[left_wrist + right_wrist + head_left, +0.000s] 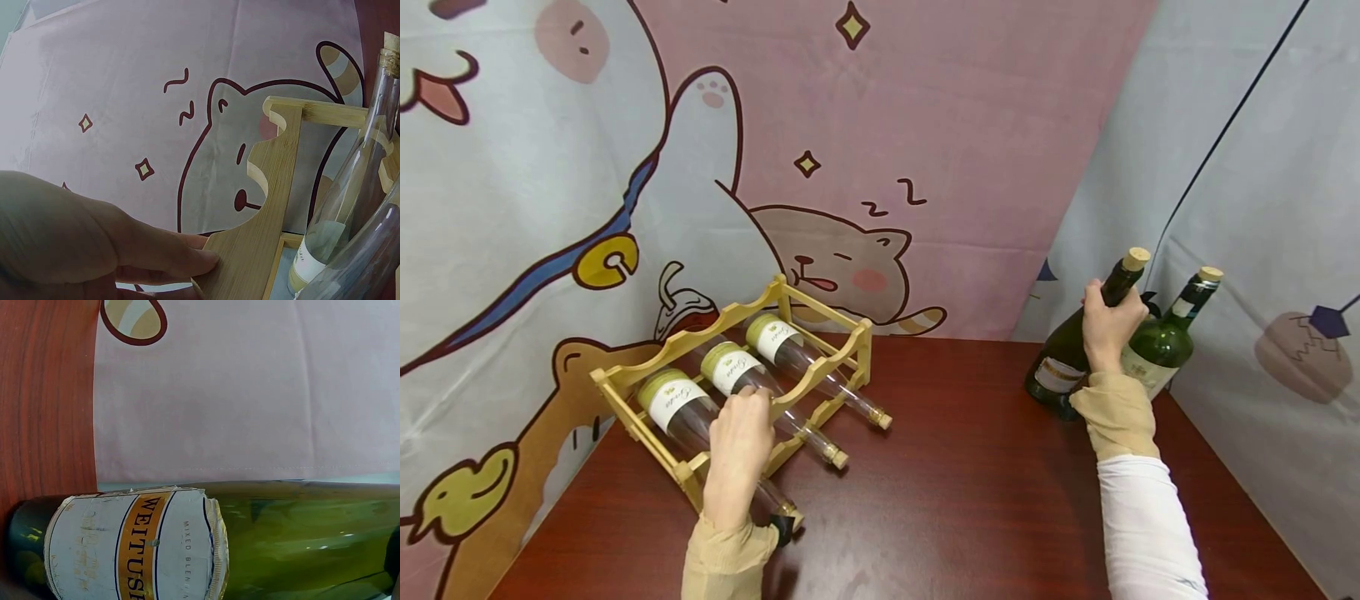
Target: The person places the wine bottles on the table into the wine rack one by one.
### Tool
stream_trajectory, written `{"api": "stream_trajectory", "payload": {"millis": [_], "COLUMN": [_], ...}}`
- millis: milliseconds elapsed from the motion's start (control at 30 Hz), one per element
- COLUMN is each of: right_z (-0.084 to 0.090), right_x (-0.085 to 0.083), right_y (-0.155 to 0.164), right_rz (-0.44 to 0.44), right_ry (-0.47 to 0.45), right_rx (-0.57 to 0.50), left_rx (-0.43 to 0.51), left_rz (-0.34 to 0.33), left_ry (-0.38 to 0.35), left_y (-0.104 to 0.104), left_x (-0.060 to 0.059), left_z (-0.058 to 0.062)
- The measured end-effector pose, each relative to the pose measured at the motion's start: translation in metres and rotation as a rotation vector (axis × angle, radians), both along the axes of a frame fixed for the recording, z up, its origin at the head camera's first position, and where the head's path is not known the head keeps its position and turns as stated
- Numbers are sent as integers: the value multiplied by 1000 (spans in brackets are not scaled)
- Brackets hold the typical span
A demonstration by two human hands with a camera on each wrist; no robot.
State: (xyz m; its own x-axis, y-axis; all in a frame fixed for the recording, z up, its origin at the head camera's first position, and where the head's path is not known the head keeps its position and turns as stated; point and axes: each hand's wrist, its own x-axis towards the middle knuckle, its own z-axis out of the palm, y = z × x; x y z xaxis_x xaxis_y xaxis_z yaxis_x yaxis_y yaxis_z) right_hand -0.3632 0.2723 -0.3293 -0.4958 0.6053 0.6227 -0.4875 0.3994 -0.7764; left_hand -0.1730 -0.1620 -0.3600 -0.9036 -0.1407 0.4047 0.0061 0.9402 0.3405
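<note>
Left hand [739, 450] is laid over the wooden rack [820, 318] at lower centre-left of the head view. Fingers [181, 253] are seen nearly straight in the left wrist view, tips touching the rack's scalloped front rail [262, 219]; nothing is gripped. Three clear bottles [790, 354] are laid side by side in the rack, corked necks pointed toward lower right, and the nearest one is partly covered by the hand.

Right hand [1108, 325] is placed at right of the frame, fingers wrapped around the neck of a dark green bottle [1063, 362], which is tilted with its base on the bench [970, 483]. Its white-and-orange label [134, 544] is shown in the right wrist view. A second green bottle [1165, 342] is stood just beside it, against the backdrop curtain [1262, 208].
</note>
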Motion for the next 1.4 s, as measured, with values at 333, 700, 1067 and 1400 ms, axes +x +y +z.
{"api": "stream_trajectory", "payload": {"millis": [333, 700, 1067, 1400], "right_z": [-3, 5, -3, 11], "right_x": [3, 22, 22, 46], "right_y": [4, -8, -7, -25], "right_rz": [-3, 26, 57, 138], "right_ry": [90, 140, 174, 277], "right_rx": [-39, -69, -102, -185], "left_rx": [-4, -2, -7, -8], "left_rz": [2, 2, 0, 3], "left_ry": [-1, 4, 6, -2], "left_y": [1, 0, 0, 1], "left_x": [0, 0, 0, 0], "left_z": [0, 0, 0, 1]}}
